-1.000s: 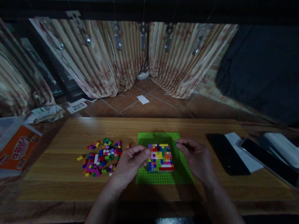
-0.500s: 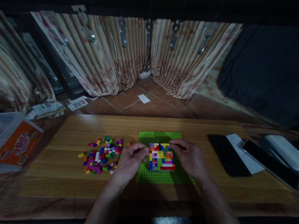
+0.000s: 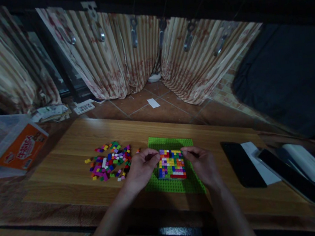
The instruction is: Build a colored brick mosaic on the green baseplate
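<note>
A square block of colourful building bricks (image 3: 172, 165) rests on a green studded baseplate (image 3: 169, 188). At the block's far left corner, my left hand (image 3: 142, 168) has its thumb and index finger drawn together against the edge. My right hand (image 3: 202, 164) pinches at the far right corner, its other fingers curled. Whether a small loose brick is between the fingertips of either hand is too small to tell. Left of the baseplate lies a spread pile of loose bricks (image 3: 111, 161) in many colours.
The wooden board (image 3: 64, 161) carries all this. On its right lie a black phone (image 3: 243, 164), a white sheet (image 3: 252, 156) and another dark phone-like device (image 3: 288, 172). A clear plastic box (image 3: 7, 145) with an orange label stands at the left. Curtains (image 3: 109, 58) hang behind.
The camera view has shifted slightly, so the scene sits a little to the right. Both hands stay at the far corners of the block, with hardly any movement.
</note>
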`<state>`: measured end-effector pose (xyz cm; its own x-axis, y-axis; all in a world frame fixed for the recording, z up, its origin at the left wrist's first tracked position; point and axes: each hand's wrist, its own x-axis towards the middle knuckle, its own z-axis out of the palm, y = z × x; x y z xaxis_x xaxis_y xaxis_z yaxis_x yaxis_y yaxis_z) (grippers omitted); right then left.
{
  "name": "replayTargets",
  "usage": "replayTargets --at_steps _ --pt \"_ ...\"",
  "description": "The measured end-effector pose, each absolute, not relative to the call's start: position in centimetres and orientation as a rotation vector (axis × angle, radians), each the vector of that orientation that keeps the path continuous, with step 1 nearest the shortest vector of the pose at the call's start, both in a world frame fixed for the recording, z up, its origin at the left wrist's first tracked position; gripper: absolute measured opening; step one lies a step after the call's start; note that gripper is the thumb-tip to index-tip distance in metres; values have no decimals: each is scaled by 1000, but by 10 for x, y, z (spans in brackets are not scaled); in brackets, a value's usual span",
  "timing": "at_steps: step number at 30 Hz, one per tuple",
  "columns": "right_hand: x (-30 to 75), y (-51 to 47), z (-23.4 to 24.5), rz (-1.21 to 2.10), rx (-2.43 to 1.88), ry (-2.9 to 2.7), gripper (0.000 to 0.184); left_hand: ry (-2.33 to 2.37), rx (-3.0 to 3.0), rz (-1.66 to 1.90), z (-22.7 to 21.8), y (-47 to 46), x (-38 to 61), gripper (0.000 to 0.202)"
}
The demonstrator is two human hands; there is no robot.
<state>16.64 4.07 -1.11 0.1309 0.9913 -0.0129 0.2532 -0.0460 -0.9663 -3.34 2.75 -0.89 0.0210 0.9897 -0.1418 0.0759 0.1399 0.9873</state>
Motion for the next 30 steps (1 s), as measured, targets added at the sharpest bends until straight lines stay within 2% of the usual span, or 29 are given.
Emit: replayTargets --at_steps 15,22,26,30 --pt "163 40 -14 919 -1497 -1319 23 1339 1136 1060 -16 27 -25 21" --pt "165 38 -19 1059 -1444 -1209 28 1341 1292 1026 -18 28 -37 21" --pt "168 36 -17 1052 -1435 -1116 36 1553 1429 1081 -11 35 -67 17" --pt "168 36 -11 1005 -1440 -1037 36 1833 1582 905 -4 38 -91 17"
